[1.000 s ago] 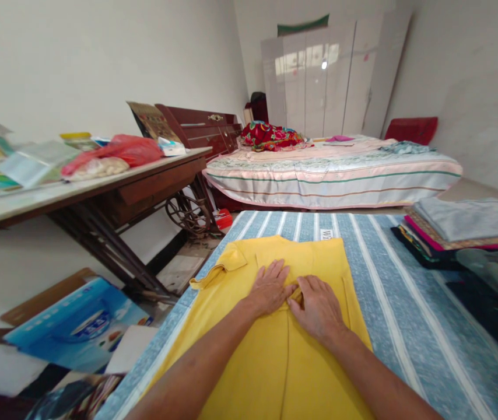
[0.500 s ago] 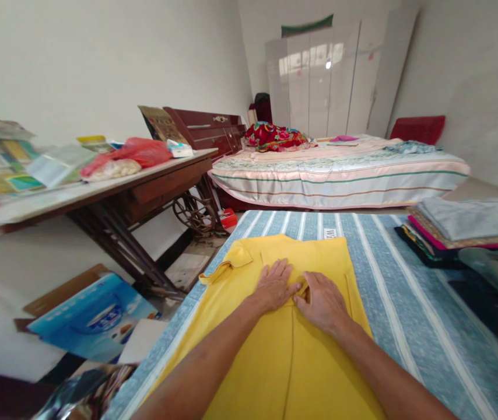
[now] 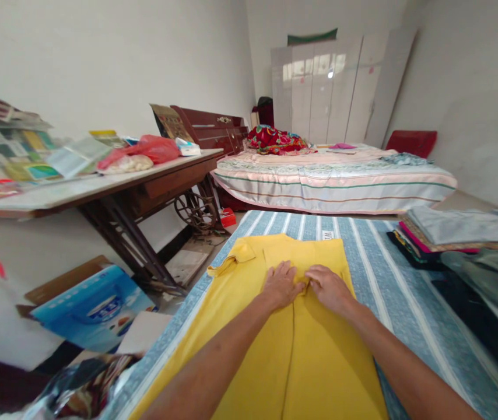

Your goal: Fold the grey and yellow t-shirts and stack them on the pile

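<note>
A yellow shirt [image 3: 258,350] lies spread on the blue and white striped bedding, with a seam running down its middle. One short sleeve [image 3: 234,259] is folded over at its upper left. My left hand [image 3: 280,284] rests flat on the cloth, fingers stretched out, thumb beside a small raised fold. Just to its right, my right hand [image 3: 330,289] pinches that fold near the top of the seam. Its fingertips are partly hidden by the hand and cloth.
A stack of folded clothes [image 3: 459,230] sits at the right on the striped bedding [image 3: 367,251]. On the left stands a cluttered sewing-machine table [image 3: 165,172], with a blue box [image 3: 95,309] below. A second bed [image 3: 332,186] and a wardrobe [image 3: 319,96] are behind.
My right hand has shifted slightly up and right, its fingers now closed more tightly on the fold. My left hand stays flat on the cloth. The view has turned a little.
</note>
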Motion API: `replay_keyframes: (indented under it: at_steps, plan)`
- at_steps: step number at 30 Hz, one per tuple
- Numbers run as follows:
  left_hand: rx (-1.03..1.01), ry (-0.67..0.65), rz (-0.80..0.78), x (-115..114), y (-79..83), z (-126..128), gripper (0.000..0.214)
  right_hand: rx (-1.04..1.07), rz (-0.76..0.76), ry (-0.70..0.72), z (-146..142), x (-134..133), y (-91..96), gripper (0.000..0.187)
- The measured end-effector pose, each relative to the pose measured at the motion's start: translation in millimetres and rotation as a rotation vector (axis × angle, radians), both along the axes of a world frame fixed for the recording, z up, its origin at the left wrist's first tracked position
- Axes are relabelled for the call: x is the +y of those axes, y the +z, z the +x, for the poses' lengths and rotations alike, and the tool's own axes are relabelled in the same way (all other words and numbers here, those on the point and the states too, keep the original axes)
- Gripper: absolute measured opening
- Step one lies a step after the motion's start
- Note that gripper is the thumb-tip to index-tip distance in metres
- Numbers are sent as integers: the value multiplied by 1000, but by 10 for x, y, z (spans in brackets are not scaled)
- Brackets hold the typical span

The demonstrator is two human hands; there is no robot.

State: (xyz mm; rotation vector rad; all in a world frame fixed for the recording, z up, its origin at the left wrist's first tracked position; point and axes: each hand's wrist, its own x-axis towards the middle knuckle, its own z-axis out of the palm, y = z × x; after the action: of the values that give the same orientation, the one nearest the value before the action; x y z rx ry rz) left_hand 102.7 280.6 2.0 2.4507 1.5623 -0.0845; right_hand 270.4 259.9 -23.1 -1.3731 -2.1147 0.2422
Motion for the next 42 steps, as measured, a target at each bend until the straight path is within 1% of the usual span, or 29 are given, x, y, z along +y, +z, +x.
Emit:
replay_keyframes:
  at_steps: [3, 6, 11, 15, 19, 22, 24, 26, 29, 31, 33, 36, 38, 40, 42]
  plan:
    - [-9, -13, 9, -2, -54, -25, 67, -27, 20, 43, -24, -70, -42, 29]
    - [-15, -31, 38, 4, -116, -51, 70, -38, 38, 49, -34, -103, -86, 28]
    - [-33, -39, 118, -2, -232, -64, 73, -47, 54, 47, -30, -78, -133, 26]
    - [-40, -28, 149, -11, -274, -59, 72, -61, 60, 33, -43, -62, -168, 25]
    - [-89, -22, 203, -61, -230, -77, 69, -82, 60, 21, -50, -81, -174, 26]
    - [-128, -3, 214, -172, -126, -148, 63, -99, 65, 14, -55, -120, -164, 28]
    - [-133, 2, 194, -297, -31, -239, 60, -119, 74, -14, -75, -158, -163, 31]
    - [-127, 5, 176, -466, 68, -371, 57, -171, 63, -59, -118, -203, -171, 36]
    - [-105, 19, 133, -781, 185, -646, 54, -283, -15, -94, -211, -267, -191, 47]
    - [-101, 39, 105, -1011, 217, -883, 53, -338, -80, -73, -260, -297, -203, 55]
    - [-111, 86, 110, -1239, 204, -1165, 54, -377, -126, -51, -278, -313, -210, 61]
    - [-129, 231, 228, -1569, 133, -1644, 51, -402, -135, -47, -269, -323, -196, 62]
    - [-136, 342, 330, -1781, 87, -1954, 46, -397, -105, -56, -288, -329, -148, 59]
    - [-160, 456, 388, -1984, 60, -2203, 42, -379, -78, -62, -372, -332, -50, 52]
    - [-218, 572, 411, -2162, 53, -2360, 39, -359, -88, -58, -546, -318, 95, 47]
